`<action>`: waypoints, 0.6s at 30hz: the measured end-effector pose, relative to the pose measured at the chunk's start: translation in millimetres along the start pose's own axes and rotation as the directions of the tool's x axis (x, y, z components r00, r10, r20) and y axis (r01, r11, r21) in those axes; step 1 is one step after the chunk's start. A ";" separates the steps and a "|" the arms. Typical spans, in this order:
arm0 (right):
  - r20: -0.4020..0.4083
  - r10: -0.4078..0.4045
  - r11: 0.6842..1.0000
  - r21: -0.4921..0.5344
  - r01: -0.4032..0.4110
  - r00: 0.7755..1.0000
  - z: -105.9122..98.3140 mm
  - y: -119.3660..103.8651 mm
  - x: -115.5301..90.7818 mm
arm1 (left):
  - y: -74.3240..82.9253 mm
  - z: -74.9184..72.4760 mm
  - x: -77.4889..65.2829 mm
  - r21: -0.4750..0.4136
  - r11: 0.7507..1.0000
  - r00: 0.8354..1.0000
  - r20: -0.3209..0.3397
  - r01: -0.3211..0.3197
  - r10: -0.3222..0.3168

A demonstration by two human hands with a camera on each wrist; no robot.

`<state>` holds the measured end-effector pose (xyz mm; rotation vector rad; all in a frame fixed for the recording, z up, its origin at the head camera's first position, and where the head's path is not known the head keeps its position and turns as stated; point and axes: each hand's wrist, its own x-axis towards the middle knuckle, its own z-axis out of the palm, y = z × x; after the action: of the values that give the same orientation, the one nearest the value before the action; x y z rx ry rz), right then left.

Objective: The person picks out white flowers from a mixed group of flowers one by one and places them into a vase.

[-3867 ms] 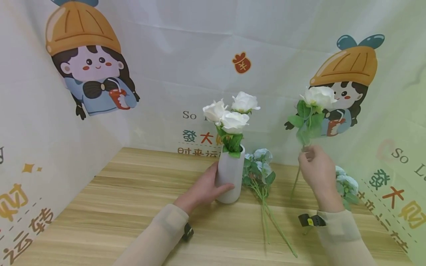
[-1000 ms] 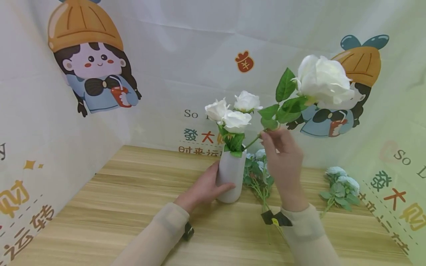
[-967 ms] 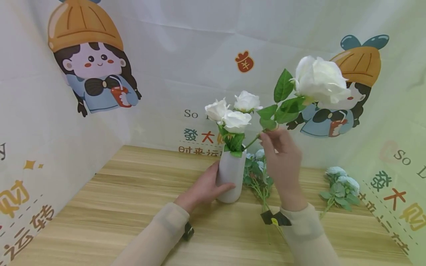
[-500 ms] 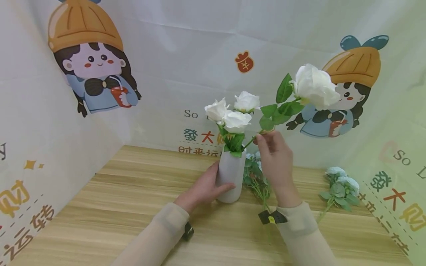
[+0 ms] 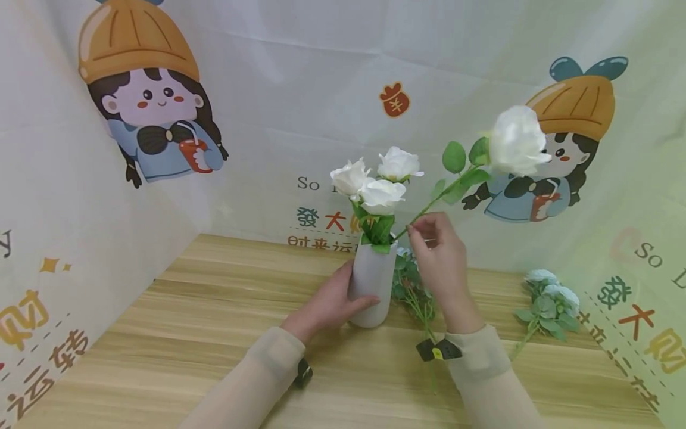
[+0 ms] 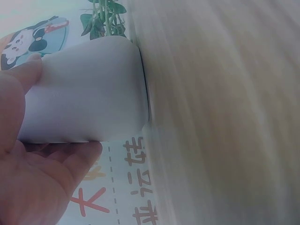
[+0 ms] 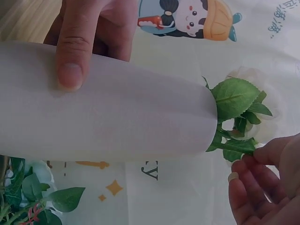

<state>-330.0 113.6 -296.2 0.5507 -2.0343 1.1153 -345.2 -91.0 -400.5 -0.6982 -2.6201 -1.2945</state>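
A white vase (image 5: pixel 370 286) stands upright on the wooden table, holding three white roses (image 5: pixel 382 195) with green leaves. My left hand (image 5: pixel 327 304) grips its side, thumb across the front; the left wrist view shows the fingers on the opposite side of the vase (image 6: pixel 89 93). Between thumb and fingertips, my right hand (image 5: pixel 442 256) pinches the stem of another white rose (image 5: pixel 517 143), just outside the vase mouth. This rose leans far to the upper right. In the right wrist view its stem (image 7: pixel 232 147) passes into the mouth, beside the leaves.
Pale blue flowers (image 5: pixel 409 286) lie behind and right of the vase, partly covered by my right hand and wrist. More pale blue flowers (image 5: pixel 557 301) lie farther right. A printed cloth (image 5: pixel 268 107) walls the table (image 5: pixel 214 333) at the back and sides.
My right hand brought the rose leftward from the right to the vase mouth. Its fingers now pinch lower on the stem, nearer the rim, and the bloom has turned. The left hand stays put.
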 end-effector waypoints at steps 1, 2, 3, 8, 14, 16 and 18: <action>-0.001 -0.019 1.000 -0.001 0.019 1.000 0.8 0.4 0.2 | 0.0 -0.2 0.0 -0.002 1.000 1.000 -0.001 0.000 0.000; 0.001 -0.036 0.999 -0.002 0.036 0.999 1.7 0.7 0.3 | 0.1 -0.3 0.1 -0.004 1.000 1.000 -0.001 0.000 0.000; 0.006 -0.048 0.999 -0.009 0.048 0.999 2.6 1.0 0.3 | 0.1 -0.5 0.0 -0.004 1.000 1.000 -0.001 0.001 -0.001; 0.041 -0.051 0.998 -0.037 0.052 0.998 6.8 3.7 0.1 | -0.2 -0.9 0.1 0.004 1.000 1.000 0.000 -0.001 0.001; 0.096 -0.010 0.995 -0.102 0.020 0.995 9.6 6.0 -2.6 | -0.9 0.0 1.2 0.016 1.000 1.000 -0.003 -0.008 0.008; 0.122 0.010 0.992 -0.128 0.006 0.993 9.8 5.9 -3.8 | -1.2 0.6 1.5 0.022 1.000 1.000 -0.003 -0.009 0.009; 0.146 0.028 0.990 -0.141 -0.007 0.989 9.8 5.9 -4.1 | -1.5 1.0 1.4 0.028 1.000 1.000 -0.007 -0.010 0.010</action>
<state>-335.2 108.5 -305.9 0.5595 -2.2292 0.9567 -347.1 -90.6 -401.8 -0.7007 -2.6205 -1.2530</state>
